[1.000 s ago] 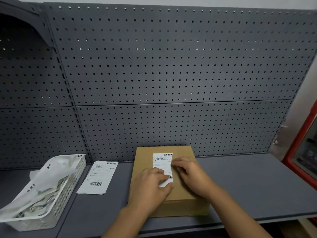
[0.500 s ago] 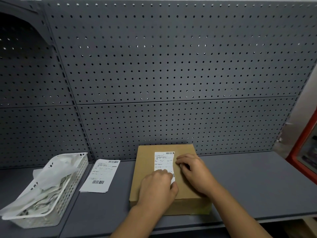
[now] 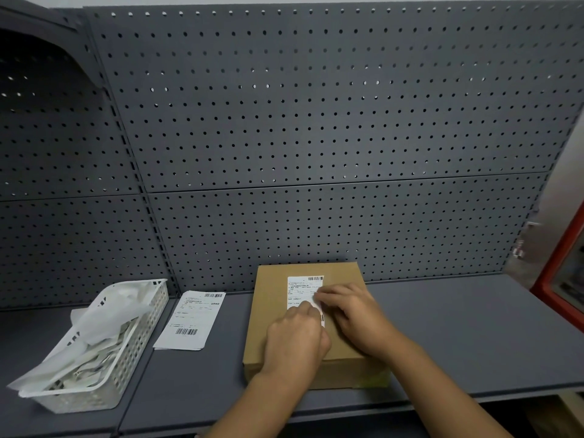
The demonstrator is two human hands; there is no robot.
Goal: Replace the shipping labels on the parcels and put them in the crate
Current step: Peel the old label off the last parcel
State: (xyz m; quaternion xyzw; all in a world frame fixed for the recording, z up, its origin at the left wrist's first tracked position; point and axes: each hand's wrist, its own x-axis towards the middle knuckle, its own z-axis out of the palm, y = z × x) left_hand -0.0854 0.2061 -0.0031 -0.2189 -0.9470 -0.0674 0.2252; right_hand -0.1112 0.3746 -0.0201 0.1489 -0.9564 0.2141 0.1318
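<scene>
Brown box (image 3: 275, 314) sits on the shelf (image 3: 458, 330); its label (image 3: 300, 289) runs 12 to 6. Left grip (image 3: 295, 339) curls at the label's 6 o'clock end, right grip (image 3: 357, 314) at its 3 o'clock edge. Whether they pinch or press, I cannot tell.

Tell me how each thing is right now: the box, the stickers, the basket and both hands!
box: closed, lying flat on the shelf.
label: on the box top, near end covered.
basket: upright, holding crumpled white paper.
loose labels: flat on the shelf, between basket and box.
left hand: fingertips on the label; pressing or pinching, cannot tell.
right hand: fingertips at the label's right edge; same doubt.
</scene>
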